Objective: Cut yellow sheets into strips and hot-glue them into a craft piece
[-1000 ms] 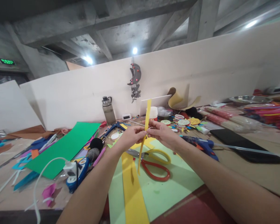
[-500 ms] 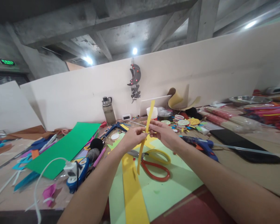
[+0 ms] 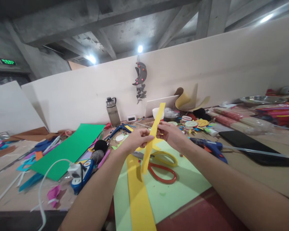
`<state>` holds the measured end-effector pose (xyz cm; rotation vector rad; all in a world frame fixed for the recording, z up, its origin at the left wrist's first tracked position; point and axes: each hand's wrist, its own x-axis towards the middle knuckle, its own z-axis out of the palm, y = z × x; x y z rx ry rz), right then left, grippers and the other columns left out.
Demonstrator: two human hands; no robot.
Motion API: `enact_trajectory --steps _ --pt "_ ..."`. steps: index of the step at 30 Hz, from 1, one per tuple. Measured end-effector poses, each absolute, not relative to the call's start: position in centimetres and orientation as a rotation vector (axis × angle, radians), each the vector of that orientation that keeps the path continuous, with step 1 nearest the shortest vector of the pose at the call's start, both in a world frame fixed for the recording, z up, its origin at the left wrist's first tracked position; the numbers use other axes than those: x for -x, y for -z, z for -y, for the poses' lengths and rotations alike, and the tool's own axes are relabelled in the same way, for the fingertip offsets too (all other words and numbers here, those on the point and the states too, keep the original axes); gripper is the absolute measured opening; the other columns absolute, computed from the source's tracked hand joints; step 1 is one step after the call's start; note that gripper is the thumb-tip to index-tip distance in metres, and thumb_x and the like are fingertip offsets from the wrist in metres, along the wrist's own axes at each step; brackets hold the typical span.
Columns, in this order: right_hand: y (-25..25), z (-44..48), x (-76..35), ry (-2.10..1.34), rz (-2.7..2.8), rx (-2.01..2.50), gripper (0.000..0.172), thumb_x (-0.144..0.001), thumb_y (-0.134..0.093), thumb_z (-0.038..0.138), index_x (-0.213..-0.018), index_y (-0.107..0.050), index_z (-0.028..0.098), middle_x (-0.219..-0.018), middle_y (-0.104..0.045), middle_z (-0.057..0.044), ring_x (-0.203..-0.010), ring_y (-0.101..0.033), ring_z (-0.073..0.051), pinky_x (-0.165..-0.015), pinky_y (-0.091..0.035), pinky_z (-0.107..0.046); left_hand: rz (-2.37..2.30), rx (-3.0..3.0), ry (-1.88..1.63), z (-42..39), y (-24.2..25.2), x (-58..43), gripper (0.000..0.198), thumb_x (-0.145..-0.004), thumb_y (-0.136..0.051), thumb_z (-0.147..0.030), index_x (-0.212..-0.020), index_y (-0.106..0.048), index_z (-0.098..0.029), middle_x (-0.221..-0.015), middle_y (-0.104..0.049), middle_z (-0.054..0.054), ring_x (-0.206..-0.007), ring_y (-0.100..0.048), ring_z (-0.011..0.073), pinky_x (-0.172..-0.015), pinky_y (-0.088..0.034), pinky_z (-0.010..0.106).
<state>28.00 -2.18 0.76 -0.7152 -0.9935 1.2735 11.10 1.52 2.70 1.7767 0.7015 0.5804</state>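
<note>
A narrow yellow strip (image 3: 148, 150) is held up at a slant between my two hands. My left hand (image 3: 137, 140) pinches it near its middle from the left. On the right, the closed fingers of my right hand (image 3: 170, 134) grip the same strip just above. Below lie scissors with one yellow and one red handle (image 3: 163, 182), partly behind the strip. A wider yellow sheet (image 3: 139, 202) rests on a light green sheet (image 3: 178, 192) under my hands.
To the left are a green sheet (image 3: 69, 150), a blue power strip (image 3: 83, 176) and a grey bottle (image 3: 113, 112). Right of my hands lie a blue glue gun (image 3: 213, 147) and a black slab (image 3: 255, 149). Round craft pieces (image 3: 191, 124) sit behind.
The yellow strip has turned so that its broad face shows more, and its top leans further right. My hands remain close together on it. The view has shifted slightly.
</note>
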Motion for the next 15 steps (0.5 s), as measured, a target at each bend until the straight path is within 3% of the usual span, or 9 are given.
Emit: enact_trajectory --steps 6,11,15 --pt "-0.5 2.5 -27.4 -1.274 1.080 0.836 0.028 -0.071 -0.070 0.040 -0.090 -0.063 0.021 -0.080 -0.061 0.000 -0.060 -0.051 -0.009 -0.055 -0.044 -0.024 -0.750 -1.677 -0.927 -2.4 -2.2 -11.1 0.033 -0.068 -0.070 -0.042 -0.078 -0.055 -0.014 -0.054 -0.050 -0.005 -0.041 -0.042 0.0039 -0.041 -0.028 0.018" --pt "0.3 2.4 -26.7 -1.222 1.367 1.028 0.029 -0.067 -0.072 0.042 -0.066 -0.057 0.017 -0.057 -0.055 0.002 -0.052 -0.050 -0.009 -0.053 -0.044 -0.025 -0.737 -1.600 -1.054 -2.7 -2.1 -11.0 0.033 -0.067 -0.071 -0.040 -0.072 -0.051 -0.014 -0.048 -0.052 -0.004 -0.039 -0.045 0.0051 -0.041 -0.031 0.018" --pt "0.6 2.3 -26.7 -1.139 1.418 1.030 0.027 -0.065 -0.073 0.038 -0.061 -0.056 0.017 -0.050 -0.053 0.004 -0.046 -0.047 -0.007 -0.049 -0.040 -0.023 -0.755 -1.539 -1.081 -2.6 -2.1 -11.1 0.036 -0.069 -0.068 -0.045 -0.070 -0.051 -0.014 -0.046 -0.054 -0.002 -0.039 -0.046 0.0057 -0.040 -0.031 0.017"
